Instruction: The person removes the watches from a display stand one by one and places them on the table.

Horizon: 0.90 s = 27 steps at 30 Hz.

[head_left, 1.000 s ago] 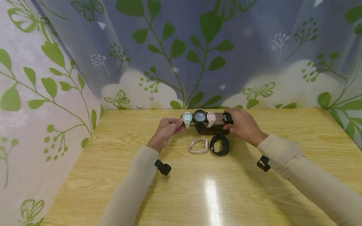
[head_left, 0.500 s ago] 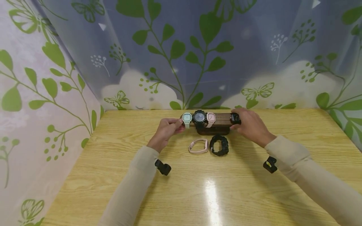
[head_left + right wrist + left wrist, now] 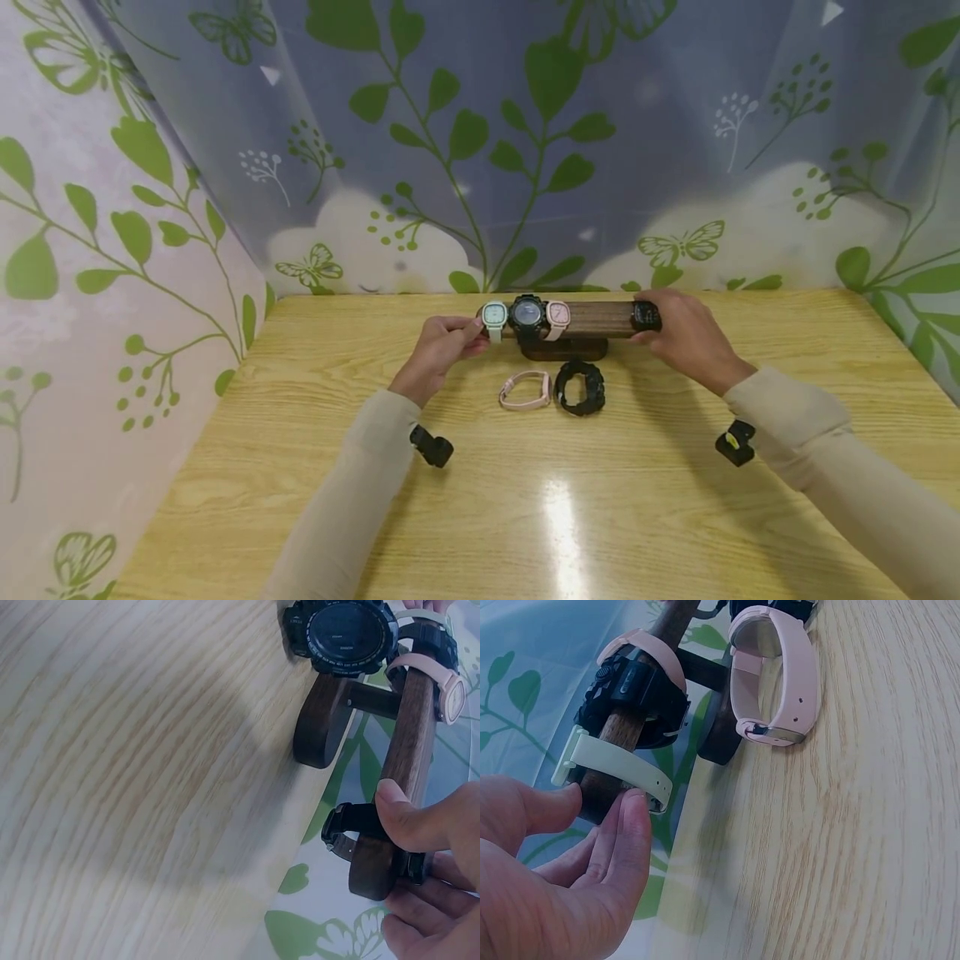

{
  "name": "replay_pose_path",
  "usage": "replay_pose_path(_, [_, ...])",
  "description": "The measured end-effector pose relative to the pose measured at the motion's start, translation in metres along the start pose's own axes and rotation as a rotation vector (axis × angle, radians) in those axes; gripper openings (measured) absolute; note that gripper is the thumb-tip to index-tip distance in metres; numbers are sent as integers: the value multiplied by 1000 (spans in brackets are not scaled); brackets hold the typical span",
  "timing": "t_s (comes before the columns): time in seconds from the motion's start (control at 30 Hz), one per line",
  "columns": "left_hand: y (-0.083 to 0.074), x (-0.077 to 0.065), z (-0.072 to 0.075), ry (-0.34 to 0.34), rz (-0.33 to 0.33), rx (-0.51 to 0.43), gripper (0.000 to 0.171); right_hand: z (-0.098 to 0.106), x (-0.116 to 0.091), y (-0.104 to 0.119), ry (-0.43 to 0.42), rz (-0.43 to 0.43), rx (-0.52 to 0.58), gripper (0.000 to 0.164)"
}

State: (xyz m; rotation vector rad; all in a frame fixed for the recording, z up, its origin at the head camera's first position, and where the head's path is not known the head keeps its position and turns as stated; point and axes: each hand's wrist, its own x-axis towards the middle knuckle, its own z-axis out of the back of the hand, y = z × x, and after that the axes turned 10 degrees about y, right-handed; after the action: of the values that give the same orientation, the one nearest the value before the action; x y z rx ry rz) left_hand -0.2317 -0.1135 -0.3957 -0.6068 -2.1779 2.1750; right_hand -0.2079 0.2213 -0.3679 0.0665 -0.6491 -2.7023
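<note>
A dark wooden watch stand (image 3: 606,319) has a horizontal bar over a short base. My left hand (image 3: 442,346) pinches the bar's left end, close to a mint-green watch (image 3: 494,315). Beside that watch sit a round black watch (image 3: 528,313) and a pink watch (image 3: 558,314), both strapped around the bar. At the bar's right end, my right hand (image 3: 688,337) grips a small black watch (image 3: 360,818) looped around the bar. In the right wrist view the thumb lies over its strap and the fingers curl behind.
On the wooden table (image 3: 480,517), in front of the stand, a second pink watch (image 3: 799,682) and a large black watch (image 3: 346,637) stand side by side. A leaf-patterned curtain (image 3: 465,167) hangs behind the table's far edge.
My right hand has slid the small black watch rightward along the bar to its end, widening the gap from the pink watch. The left hand stays at the bar's left end.
</note>
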Motion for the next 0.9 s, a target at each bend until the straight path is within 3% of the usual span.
replay_pose_path(0.9, [-1, -1, -2, 1, 4, -13, 32, 3, -24, -25, -75, -60, -3, 62])
